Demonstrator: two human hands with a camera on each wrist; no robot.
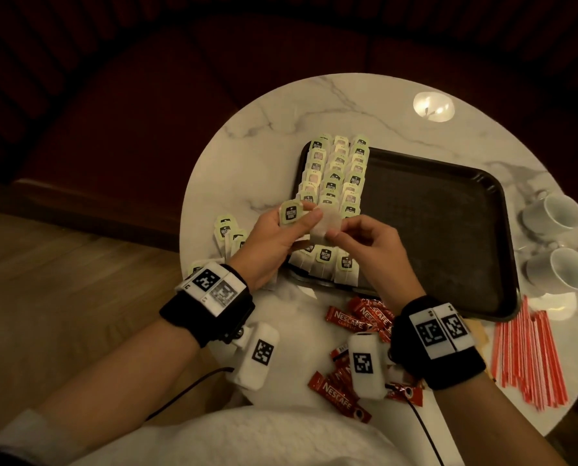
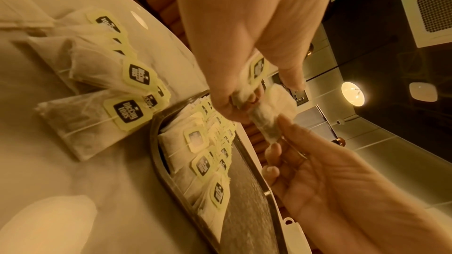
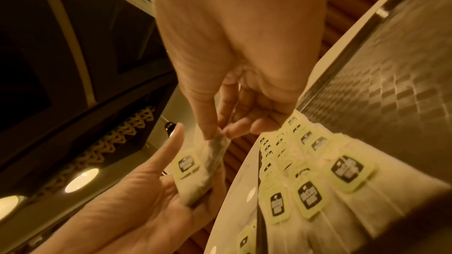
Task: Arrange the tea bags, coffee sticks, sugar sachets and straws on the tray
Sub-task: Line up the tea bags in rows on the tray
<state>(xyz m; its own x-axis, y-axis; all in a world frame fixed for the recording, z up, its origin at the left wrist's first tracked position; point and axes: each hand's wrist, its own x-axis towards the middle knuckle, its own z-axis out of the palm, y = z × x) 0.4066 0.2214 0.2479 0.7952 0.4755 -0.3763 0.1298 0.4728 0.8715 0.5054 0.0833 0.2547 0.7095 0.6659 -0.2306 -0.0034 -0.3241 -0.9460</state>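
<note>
Pinching one tea bag (image 1: pixel 324 227) between them, the left hand (image 1: pixel 274 240) and the right hand (image 1: pixel 368 243) meet at the centre of the head view, just above the near left corner of the tray (image 1: pixel 449 230). The left fingers curl around the end with the pale green tag (image 1: pixel 291 212), while the right thumb and forefinger nip the soft paper pouch; this looks like a grip for straightening the bag and its string before it is laid flat. On the tray, overlapping columns of tea bags (image 1: pixel 338 173) fill the left side and a short row (image 1: pixel 324 260) lies along the near edge, tags all facing up, probably so the labels read alike. The rest of the tray's dark surface is bare, leaving room for the other items. More loose tea bags (image 1: pixel 227 230) wait on the marble table (image 1: pixel 314 109) left of the tray. Coffee sticks (image 1: pixel 351 321) lie scattered at lower centre, straws (image 1: pixel 529 354) are bunched at lower right, and two white cups (image 1: pixel 556 243) sit at the right edge. Sugar sachets I cannot make out.
</note>
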